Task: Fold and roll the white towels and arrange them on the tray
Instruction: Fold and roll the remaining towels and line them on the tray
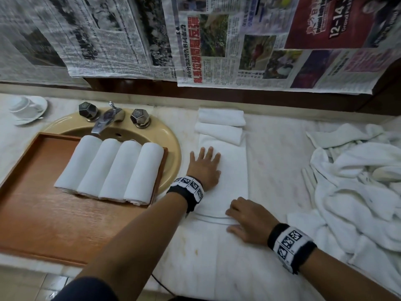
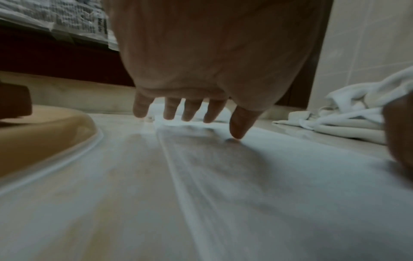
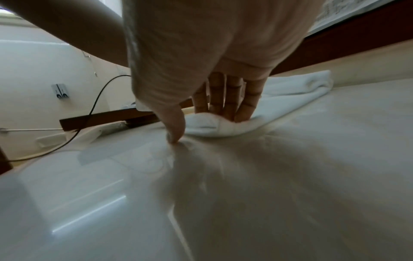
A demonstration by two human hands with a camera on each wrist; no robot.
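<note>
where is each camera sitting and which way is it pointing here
Head: worn on the head, looking forward and down at the flat white towel, brown wooden tray and beige sink; left hand, right hand and both forearms show.
Left wrist: on that wrist, looks along the hand toward the dark wooden backboard; left fingers spread over the towel.
Right wrist: on that wrist, looks leftward toward the tray; right fingers press the towel's near end.
Shared: all three show that towel.

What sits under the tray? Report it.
The tray rests across the beige sink and the counter. Most of the bowl and any drain are hidden beneath it and the rolled towels.
</note>
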